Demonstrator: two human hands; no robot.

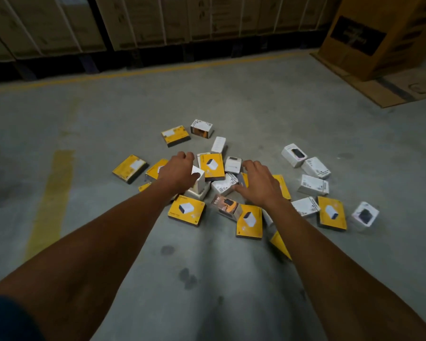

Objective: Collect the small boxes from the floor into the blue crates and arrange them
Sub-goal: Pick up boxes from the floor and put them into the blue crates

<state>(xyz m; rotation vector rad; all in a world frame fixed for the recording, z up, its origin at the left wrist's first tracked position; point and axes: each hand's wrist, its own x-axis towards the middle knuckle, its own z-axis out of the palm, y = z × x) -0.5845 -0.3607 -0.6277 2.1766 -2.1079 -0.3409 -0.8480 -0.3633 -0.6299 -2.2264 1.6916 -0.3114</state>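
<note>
No blue crates are in view, and the fingertips of both hands are hidden behind the hands themselves, so each grip is partly a matter of inference. The left hand (178, 172) reaches over the middle of the pile, its fingers curled down; its thumb side lies against a white box (199, 181) standing upright on another white box, but whether the grip is clamped on it cannot be told. The right hand (257, 183) is spread above the pile, fingers apart and bent slightly down, holding nothing; a yellow box (283, 187) is largely covered by it. Between the two hands lies a yellow box with a white cube pictured (212, 166), just beside the left knuckles. A brown-sided box (225, 205) below the right thumb reads "65W"; other print on the boxes is too small to read. The small boxes, yellow and white, lie scattered on the concrete floor (207, 279), some stacked or overlapping. One yellow box (279, 243) is half hidden under the right forearm. A large cardboard carton (379, 38) at the upper right carries a dark, blurred label. Strapped cartons (145, 20) line the back, cut off by the top edge.
</note>
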